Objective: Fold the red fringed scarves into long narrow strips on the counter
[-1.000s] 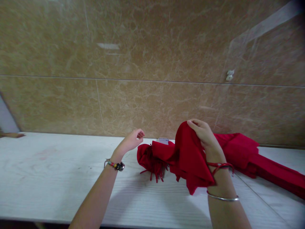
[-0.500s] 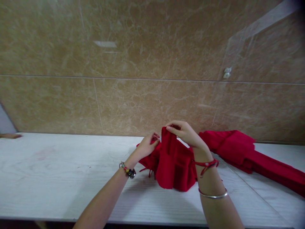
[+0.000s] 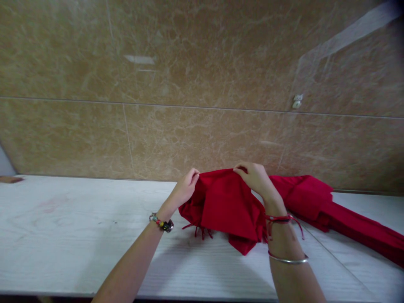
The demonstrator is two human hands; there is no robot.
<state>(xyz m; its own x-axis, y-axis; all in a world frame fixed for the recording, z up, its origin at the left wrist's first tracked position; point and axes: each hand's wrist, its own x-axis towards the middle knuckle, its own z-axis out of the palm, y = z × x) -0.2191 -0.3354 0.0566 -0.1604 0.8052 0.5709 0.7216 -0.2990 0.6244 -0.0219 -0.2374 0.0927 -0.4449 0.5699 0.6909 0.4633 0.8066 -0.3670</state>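
A red fringed cloth (image 3: 225, 204) lies bunched on the white table (image 3: 72, 235) and runs off to the right as a long band. My left hand (image 3: 185, 189) pinches the cloth's top edge on its left side. Its right side is pinched by my right hand (image 3: 254, 176), and the edge is stretched between both hands a little above the table. Red fringe tassels (image 3: 202, 231) hang under the lifted fold. A beaded bracelet sits on my left wrist; a red string and a metal bangle are on my right wrist.
A brown marble-tiled wall (image 3: 189, 84) rises straight behind the table. A small white fitting (image 3: 296, 102) is fixed on the wall at the right. At the far left edge of the table lies a small brownish thing (image 3: 9, 179).
My left hand, free a second ago, has taken hold of the cloth's top edge. Both hands have since moved apart, spreading that edge out wider.
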